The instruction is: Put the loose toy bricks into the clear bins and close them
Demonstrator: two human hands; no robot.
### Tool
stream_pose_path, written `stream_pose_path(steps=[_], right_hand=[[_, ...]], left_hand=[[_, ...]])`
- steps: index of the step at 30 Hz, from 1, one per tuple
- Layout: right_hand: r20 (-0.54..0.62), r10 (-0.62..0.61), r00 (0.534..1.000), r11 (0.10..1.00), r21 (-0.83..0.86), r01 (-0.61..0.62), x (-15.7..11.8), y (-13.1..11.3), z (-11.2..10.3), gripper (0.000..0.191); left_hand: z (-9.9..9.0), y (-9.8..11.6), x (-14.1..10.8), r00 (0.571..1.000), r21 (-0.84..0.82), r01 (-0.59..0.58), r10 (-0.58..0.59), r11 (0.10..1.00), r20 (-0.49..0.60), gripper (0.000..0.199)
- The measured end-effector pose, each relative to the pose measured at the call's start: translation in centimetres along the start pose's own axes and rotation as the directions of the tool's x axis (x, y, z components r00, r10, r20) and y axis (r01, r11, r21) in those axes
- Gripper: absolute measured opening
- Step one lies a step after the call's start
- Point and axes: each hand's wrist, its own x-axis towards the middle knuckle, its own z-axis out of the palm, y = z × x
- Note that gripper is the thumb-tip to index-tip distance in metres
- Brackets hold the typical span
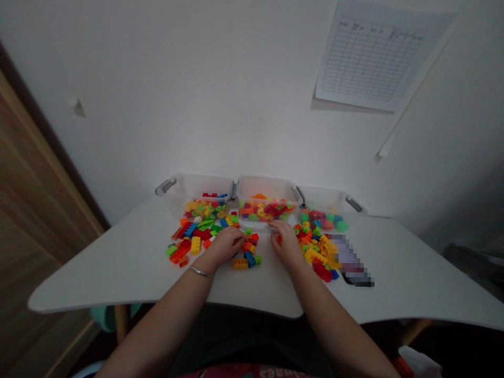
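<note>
Left hand (226, 245): one, palm down, fingers curled close together beside the middle bricks (241, 263); whether they grip anything cannot be told. Right hand (286, 245): one, angled inward, forefinger reaching forward, the others bent and slightly parted; hold, if any, unclear. Bricks: three loose groups on the table (137, 262), left, between the hands, and right; too many to count. Bins (263, 187): three, clear, part-filled, in a row behind. Bracelet (202, 272): one, left wrist. Sheet (366, 58): one.
</note>
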Motion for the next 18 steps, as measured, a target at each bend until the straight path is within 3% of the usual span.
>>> stream_pose_path(steps=[6,12,18], right_hand=[[0.227,0.002,0.974,0.993,-0.115,0.025,-0.7,-0.5,0.4,0.041],[0.325,-0.079,0.942,0.982,-0.136,0.129,-0.9,-0.7,1.1,0.053],[0.352,-0.073,0.933,0.975,-0.17,0.14,-0.9,-0.9,1.5,0.045]], left_hand=[[0.0,0.1,0.0,1.0,-0.037,0.011,-0.011,0.999,-0.006,0.02],[0.3,-0.3,0.0,1.0,-0.025,0.0,-0.001,1.0,-0.015,0.021],[0.3,-0.3,0.0,1.0,-0.024,0.014,-0.014,1.0,-0.007,0.019]])
